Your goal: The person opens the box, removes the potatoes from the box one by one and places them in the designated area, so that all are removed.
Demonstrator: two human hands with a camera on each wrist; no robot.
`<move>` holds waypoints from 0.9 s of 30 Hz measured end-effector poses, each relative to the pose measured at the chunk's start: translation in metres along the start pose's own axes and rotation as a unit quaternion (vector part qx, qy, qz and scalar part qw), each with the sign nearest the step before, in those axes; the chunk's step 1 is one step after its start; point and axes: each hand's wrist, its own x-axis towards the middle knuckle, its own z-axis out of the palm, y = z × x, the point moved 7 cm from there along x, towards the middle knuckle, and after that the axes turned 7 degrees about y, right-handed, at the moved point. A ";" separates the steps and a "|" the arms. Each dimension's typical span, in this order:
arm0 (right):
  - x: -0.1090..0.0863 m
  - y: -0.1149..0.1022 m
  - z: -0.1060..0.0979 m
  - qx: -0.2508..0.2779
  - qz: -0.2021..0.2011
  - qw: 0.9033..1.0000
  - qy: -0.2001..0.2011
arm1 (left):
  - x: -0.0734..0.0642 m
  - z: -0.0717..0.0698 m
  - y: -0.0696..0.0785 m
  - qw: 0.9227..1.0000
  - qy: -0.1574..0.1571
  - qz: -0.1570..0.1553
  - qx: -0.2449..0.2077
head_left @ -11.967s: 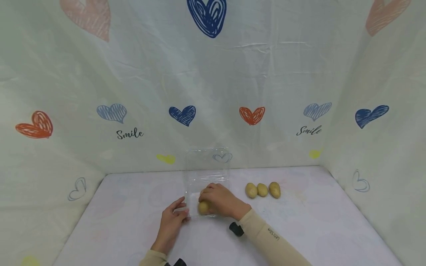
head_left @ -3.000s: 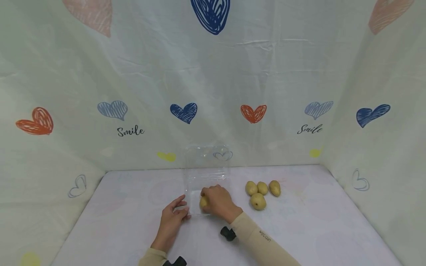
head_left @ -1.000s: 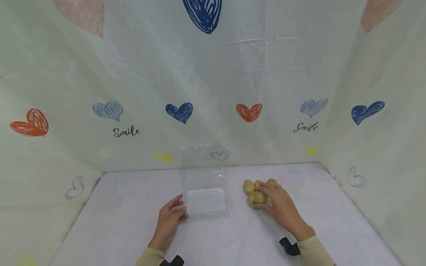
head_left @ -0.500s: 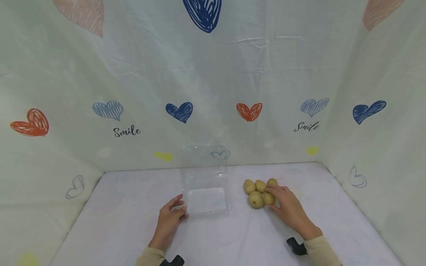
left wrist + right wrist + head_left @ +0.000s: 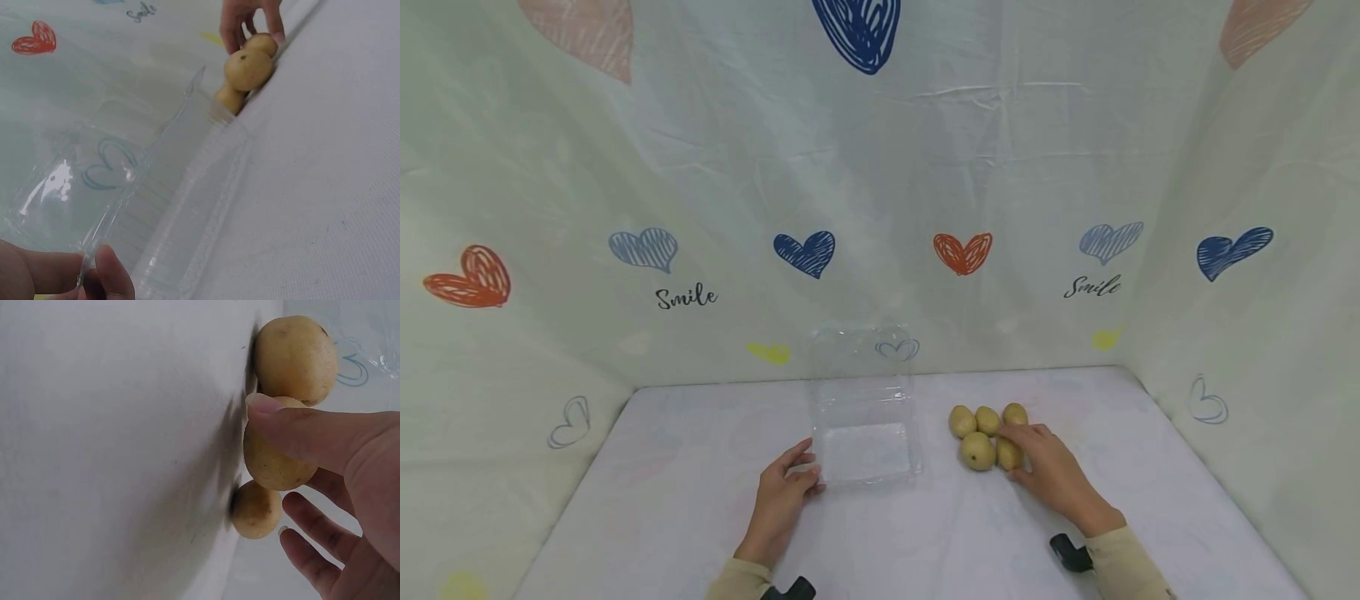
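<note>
My left hand pinches the left rim of an open clear plastic clamshell box; the left wrist view shows thumb and finger on that edge. The box's lid stands raised at the back, and nothing lies inside. To the right, my right hand holds a small yellow potato between thumb and fingers, at the front right of a cluster. A rounder potato lies just left of it. Behind are three more: a left potato, a middle potato and a right potato.
A white cloth covers the table. Behind it hangs a pale curtain printed with hearts and the word Smile. Each wrist carries a black camera, the right camera being close to the table.
Potatoes that were in the box earlier now lie in the cluster. My right hand has carried the last one over and shifted it slightly right. My left hand has stayed at the rim.
</note>
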 end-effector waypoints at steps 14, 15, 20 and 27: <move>-0.001 0.002 0.006 -0.015 0.012 1.000 -0.015 | -0.001 0.000 0.000 1.000 -0.001 0.004 0.006; -0.001 0.002 0.006 -0.016 0.011 1.000 -0.014 | -0.001 0.000 0.000 1.000 -0.001 0.004 0.006; -0.002 0.003 0.008 -0.025 0.005 1.000 -0.014 | 0.000 0.000 -0.001 1.000 0.000 0.001 0.004; -0.002 0.005 0.008 -0.025 0.005 1.000 -0.012 | -0.001 0.000 0.001 1.000 -0.001 0.004 0.004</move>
